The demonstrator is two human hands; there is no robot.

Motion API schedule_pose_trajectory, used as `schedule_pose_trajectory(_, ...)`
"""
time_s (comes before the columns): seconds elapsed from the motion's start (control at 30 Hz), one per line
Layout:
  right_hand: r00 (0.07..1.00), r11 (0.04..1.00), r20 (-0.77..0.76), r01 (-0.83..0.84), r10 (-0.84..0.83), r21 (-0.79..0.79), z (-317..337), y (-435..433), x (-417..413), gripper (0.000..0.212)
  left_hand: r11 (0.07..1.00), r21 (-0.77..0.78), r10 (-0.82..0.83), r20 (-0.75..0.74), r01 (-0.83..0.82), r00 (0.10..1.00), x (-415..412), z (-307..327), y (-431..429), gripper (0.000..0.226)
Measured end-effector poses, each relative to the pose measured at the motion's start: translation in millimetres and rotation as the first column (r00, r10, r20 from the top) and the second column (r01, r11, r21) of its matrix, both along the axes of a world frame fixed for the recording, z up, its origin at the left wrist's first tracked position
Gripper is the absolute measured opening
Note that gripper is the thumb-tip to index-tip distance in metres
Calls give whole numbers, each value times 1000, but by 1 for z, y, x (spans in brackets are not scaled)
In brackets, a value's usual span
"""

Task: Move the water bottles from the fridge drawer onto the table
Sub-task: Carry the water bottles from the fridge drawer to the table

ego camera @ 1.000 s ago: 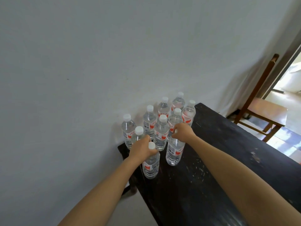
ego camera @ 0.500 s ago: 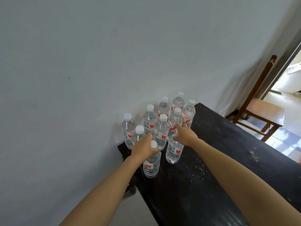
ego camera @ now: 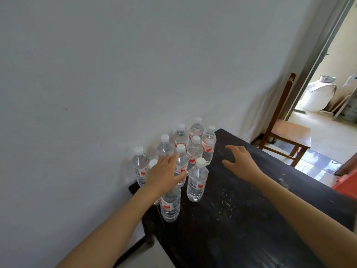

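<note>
- My left hand (ego camera: 164,175) hovers over the nearest water bottle (ego camera: 170,207) and hides its cap. The fingers are straight and spread, gripping nothing.
- My right hand (ego camera: 241,163) hangs above the dark table (ego camera: 251,229), fingers loosely splayed, empty.
- A second bottle (ego camera: 197,180) stands upright just beside the nearest one.
- Eight more bottles (ego camera: 208,146) cluster upright at the table's far left corner, near the wall (ego camera: 116,74).
- Ten bottles stand delivered. The fridge drawer is out of view, so I cannot tell how many remain.
</note>
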State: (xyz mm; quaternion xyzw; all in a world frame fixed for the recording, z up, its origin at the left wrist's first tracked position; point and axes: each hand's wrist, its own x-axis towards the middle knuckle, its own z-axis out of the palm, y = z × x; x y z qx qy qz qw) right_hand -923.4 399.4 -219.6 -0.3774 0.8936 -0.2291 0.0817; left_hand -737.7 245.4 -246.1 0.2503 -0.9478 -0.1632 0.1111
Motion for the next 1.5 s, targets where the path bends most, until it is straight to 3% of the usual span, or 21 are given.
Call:
schedule_pose_trajectory(0.3,965,966,-31,260,-260,-7,-3,56,4,59,975,-139,-180,-39,173,983,-44,17,8,66)
schedule_pose_trajectory(0.5,897,904,-115,425,-427,-42,4,97,50,59,917,-174,-380,-112,358,918,-54,27,6,64)
schedule_pose_trajectory(0.67,745,759,-175,651,-644,-21,-4,125,142,64,810,-184,-581,-126,557,804,-29,26,9,63)
schedule_pose_trajectory(0.83,589,603,-228,797,-775,10,0,157,248,66,683,-60,-723,-201,728,661,7,25,48,60)
schedule_pose_trajectory(1.03,379,394,-303,919,-874,14,20,219,367,66,435,-62,-875,-264,898,405,53,40,134,59)
schedule_pose_trajectory(1.17,257,264,-305,964,-917,19,25,252,437,66,312,-50,-921,-261,949,289,88,42,176,57)
schedule_pose_trajectory(1.23,209,214,-304,977,-929,20,22,265,470,66,261,-46,-938,-247,964,242,106,42,194,60)
schedule_pose_trajectory(1.37,139,135,-310,990,-941,33,15,293,536,66,190,-41,-955,-238,981,175,149,46,233,89)
schedule_pose_trajectory(1.5,88,82,-288,996,-953,32,10,324,608,65,170,24,-952,-253,985,170,206,38,271,63)
